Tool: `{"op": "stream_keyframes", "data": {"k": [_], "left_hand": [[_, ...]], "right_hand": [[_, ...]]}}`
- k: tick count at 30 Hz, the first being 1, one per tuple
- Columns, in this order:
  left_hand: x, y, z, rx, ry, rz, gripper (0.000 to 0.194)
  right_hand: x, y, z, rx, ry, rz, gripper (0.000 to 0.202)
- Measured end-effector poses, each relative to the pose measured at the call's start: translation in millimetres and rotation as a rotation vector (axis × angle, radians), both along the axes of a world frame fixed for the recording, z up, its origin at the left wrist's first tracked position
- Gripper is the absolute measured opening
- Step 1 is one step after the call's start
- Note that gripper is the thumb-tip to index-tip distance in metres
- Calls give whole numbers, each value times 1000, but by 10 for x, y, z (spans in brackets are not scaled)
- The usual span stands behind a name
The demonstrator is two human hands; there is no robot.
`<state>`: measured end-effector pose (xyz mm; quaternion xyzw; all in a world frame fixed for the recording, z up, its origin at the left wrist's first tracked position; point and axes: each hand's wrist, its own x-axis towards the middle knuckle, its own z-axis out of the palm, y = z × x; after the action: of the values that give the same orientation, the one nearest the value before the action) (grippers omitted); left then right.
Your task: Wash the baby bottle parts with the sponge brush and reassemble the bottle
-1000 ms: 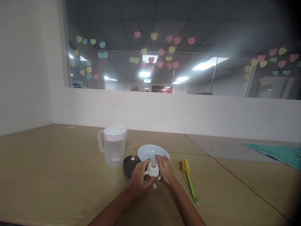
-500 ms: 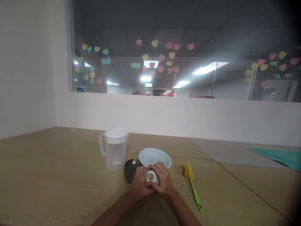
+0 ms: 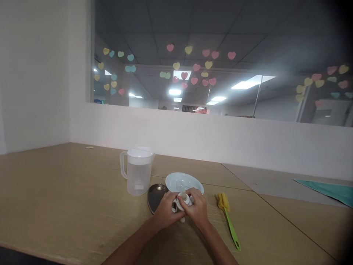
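Note:
Both my hands are closed round a small white object with a round, grey-centred top (image 3: 184, 198), low in the middle of the view. My left hand (image 3: 166, 210) grips its left side and my right hand (image 3: 198, 209) its right side, the fingertips near its rim. White parts of it show below and between the fingers; the rest is hidden. A dark round metal dish (image 3: 156, 197) lies just left of my left hand. Behind my hands is a pale blue oval bowl (image 3: 172, 181) with something clear in it.
A clear plastic pitcher (image 3: 138, 175) with a lid stands back left. To the right lies a yellow sponge brush (image 3: 224, 201) with a green handle. A teal cloth (image 3: 328, 190) is at the far right, and a white wall (image 3: 154, 127) rises behind the table.
My hands have shifted slightly on the white object, and more of its white parts now show between and below the fingers. The whole view has moved a little.

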<state>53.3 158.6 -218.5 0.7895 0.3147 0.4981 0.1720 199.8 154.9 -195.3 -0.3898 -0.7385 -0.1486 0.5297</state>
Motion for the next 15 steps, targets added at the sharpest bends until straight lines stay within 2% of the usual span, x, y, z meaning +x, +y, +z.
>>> {"op": "stream_keyframes", "data": {"k": [4, 8, 15], "left_hand": [[-29, 11, 46, -42, -13, -82, 46], [-43, 19, 76, -86, -34, -138, 51], [-21, 127, -18, -246, -148, -252, 53]], "right_hand": [[22, 48, 39, -200, 70, 24, 24], [49, 70, 95, -412, 151, 127, 26], [72, 120, 128, -595, 285, 310, 27]]}}
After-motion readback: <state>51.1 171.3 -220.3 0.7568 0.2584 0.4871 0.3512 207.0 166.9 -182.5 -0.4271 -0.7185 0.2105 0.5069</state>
